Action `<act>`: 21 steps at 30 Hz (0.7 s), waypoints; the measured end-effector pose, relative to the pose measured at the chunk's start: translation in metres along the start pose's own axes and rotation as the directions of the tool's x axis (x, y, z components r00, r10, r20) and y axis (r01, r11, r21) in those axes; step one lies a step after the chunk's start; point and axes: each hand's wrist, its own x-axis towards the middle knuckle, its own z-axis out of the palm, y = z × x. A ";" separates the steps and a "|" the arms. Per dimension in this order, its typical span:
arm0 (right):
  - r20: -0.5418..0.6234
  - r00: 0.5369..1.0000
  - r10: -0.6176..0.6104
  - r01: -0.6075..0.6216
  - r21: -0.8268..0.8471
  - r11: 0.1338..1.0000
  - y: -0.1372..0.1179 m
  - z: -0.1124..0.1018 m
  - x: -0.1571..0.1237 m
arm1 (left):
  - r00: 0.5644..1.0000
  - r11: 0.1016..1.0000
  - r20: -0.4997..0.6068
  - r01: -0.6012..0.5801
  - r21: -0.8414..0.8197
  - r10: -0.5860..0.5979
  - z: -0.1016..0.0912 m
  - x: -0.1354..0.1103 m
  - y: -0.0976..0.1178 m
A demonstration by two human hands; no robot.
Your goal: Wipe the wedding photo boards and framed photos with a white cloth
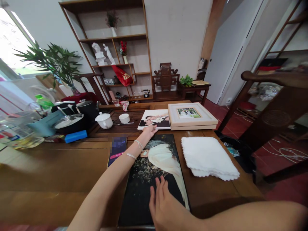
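A large dark photo print [156, 173] of a figure in a white dress lies flat on the wooden table [53, 173] in front of me. My right hand [166, 205] rests flat on its near end, fingers stretched out. My left hand [149, 131] reaches to the far end of that print, fingers touching the near edge of a smaller photo print [155, 119] lying beyond it. To the right of the smaller print sits a light framed photo [191, 115] stacked on another frame.
A folded white towel [208, 157] lies right of the large print. A phone [116, 150] lies to its left. White teapot [104, 120], cup [124, 118], dark pots [69, 123] and a blue block [75, 136] sit at back left. A wooden chair [276, 106] stands right.
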 end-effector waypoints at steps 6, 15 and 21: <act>-0.037 0.999 -0.034 0.033 -0.026 0.999 0.005 -0.002 -0.002 | 0.994 0.988 0.083 0.055 0.142 -0.067 -0.001 -0.009 0.008; 0.093 0.992 -0.082 0.045 0.349 0.936 0.037 -0.016 -0.012 | 0.961 0.958 0.278 -0.091 0.271 0.013 -0.029 -0.076 0.028; 0.150 0.971 0.186 -0.237 0.714 0.659 0.127 -0.050 -0.076 | 0.619 0.265 0.719 -0.785 0.560 0.316 -0.109 -0.186 0.000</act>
